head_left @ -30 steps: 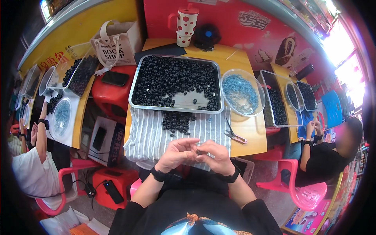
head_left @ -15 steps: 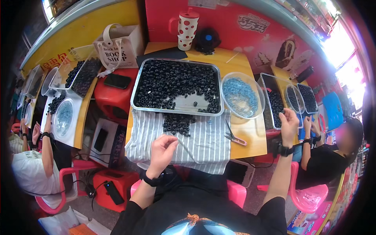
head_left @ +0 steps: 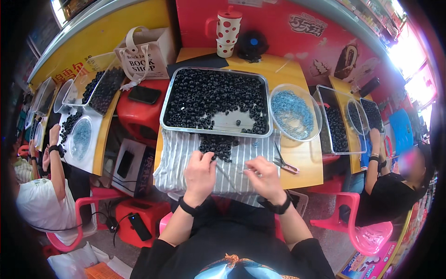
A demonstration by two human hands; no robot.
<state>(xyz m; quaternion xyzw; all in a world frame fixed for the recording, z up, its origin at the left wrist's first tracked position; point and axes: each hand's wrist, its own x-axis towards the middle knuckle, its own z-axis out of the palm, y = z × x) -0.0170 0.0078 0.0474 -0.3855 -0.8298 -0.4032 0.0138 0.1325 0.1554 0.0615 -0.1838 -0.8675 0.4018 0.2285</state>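
Your right hand [head_left: 264, 176] has returned from the far right (previously outstretched) beside your left hand [head_left: 200, 173], both pinching a thin wire [head_left: 226, 176] over the striped cloth [head_left: 186, 153].

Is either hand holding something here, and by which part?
The left hand rests by the pile of black beads on the striped cloth. The right hand pinches something small and pale; what it is cannot be told.
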